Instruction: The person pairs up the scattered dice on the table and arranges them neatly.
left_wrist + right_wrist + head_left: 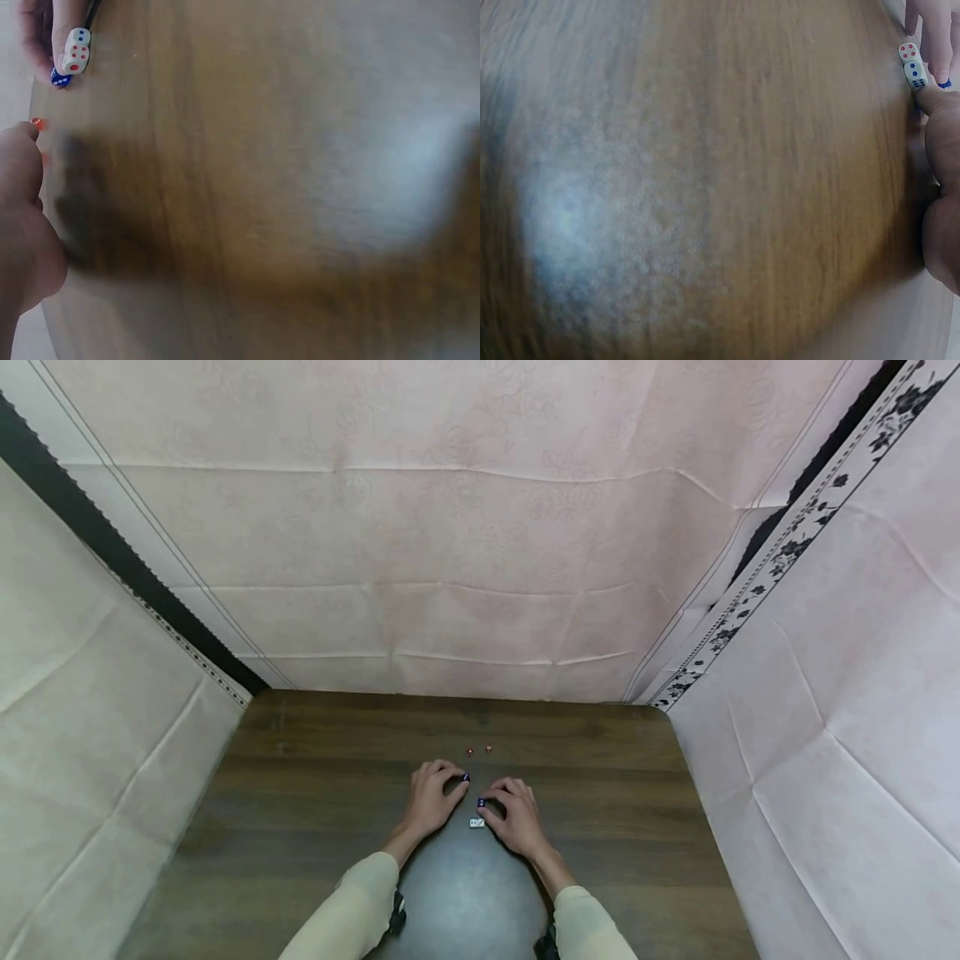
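My left hand (433, 800) pinches a small blue die (466, 777) between thumb and forefinger, just above the wooden tabletop or on it; I cannot tell which. To its right and slightly nearer, my right hand (517, 820) pinches a second blue die (482, 803), whose white pips show in the left wrist view. Two white dice (477, 823) sit side by side close to the right thumb, with red and blue pips visible in the right wrist view (915, 73). Beyond both hands lie two tiny red dice (470, 751), a little apart from each other.
The brown wooden table (300, 793) has its far edge against a pale hanging cloth (465, 543). More cloth hangs along the left (97, 718) and right sides. A bright glare lies on the wood between the forearms.
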Demonstrator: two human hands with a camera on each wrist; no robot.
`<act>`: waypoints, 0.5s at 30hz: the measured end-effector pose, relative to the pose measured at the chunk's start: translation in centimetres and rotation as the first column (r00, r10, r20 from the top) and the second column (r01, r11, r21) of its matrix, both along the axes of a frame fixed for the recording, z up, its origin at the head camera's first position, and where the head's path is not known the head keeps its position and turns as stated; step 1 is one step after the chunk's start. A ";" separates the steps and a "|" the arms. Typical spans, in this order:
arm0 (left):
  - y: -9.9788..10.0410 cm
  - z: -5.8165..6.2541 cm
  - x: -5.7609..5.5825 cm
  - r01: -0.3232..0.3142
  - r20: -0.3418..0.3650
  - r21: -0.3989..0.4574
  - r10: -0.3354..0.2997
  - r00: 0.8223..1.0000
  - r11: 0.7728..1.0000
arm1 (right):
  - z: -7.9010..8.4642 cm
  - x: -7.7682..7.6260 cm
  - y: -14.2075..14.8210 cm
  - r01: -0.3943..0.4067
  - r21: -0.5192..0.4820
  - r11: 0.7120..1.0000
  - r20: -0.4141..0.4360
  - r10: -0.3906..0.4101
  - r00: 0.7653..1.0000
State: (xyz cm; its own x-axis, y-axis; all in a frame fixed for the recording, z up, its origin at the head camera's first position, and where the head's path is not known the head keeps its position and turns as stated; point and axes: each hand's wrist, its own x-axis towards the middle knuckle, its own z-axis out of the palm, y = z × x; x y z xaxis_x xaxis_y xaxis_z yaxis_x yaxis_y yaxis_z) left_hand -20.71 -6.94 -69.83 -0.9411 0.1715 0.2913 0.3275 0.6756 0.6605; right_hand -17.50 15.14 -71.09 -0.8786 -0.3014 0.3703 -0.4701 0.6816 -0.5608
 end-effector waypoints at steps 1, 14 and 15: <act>0.0 0.1 0.3 0.015 -0.005 0.000 -0.015 1.000 1.000 | 0.0 0.0 0.0 -0.002 0.001 1.000 0.005 0.002 1.000; -0.5 -0.4 2.3 0.132 -0.027 -0.055 -0.134 0.991 0.990 | 0.1 0.0 -0.1 -0.001 -0.017 1.000 -0.003 0.001 1.000; -0.5 -0.5 2.4 0.130 -0.035 -0.063 -0.133 0.991 0.989 | 0.1 0.1 -0.2 -0.001 -0.017 1.000 0.000 0.001 1.000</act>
